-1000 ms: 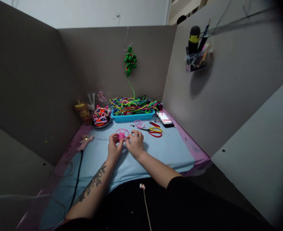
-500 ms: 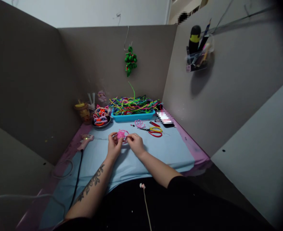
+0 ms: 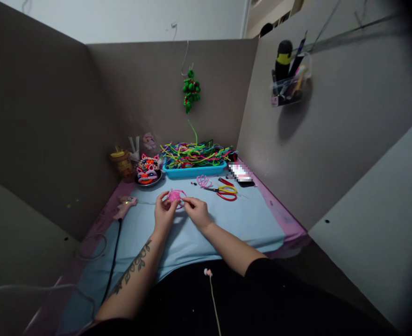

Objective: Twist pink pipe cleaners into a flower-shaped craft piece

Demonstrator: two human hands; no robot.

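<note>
Above the light-blue table cover, my left hand grips a pink fuzzy pipe-cleaner piece between thumb and fingers. It has a dense pink middle and a looped strand on its right side. My right hand pinches that strand at the right edge of the piece. A pink coiled pipe cleaner lies beyond my hands, with scissors with red and yellow handles just to its right. Off to the left rests a pink glue gun.
A blue tray heaped with coloured pipe cleaners stands at the back. Left of it are a dark bowl with finished pipe-cleaner faces and a cup. A phone lies at the right. Grey partitions enclose the table.
The pink piece has turned slightly in my fingers, and both hands have shifted a little to the left. The view has tilted up slightly.
</note>
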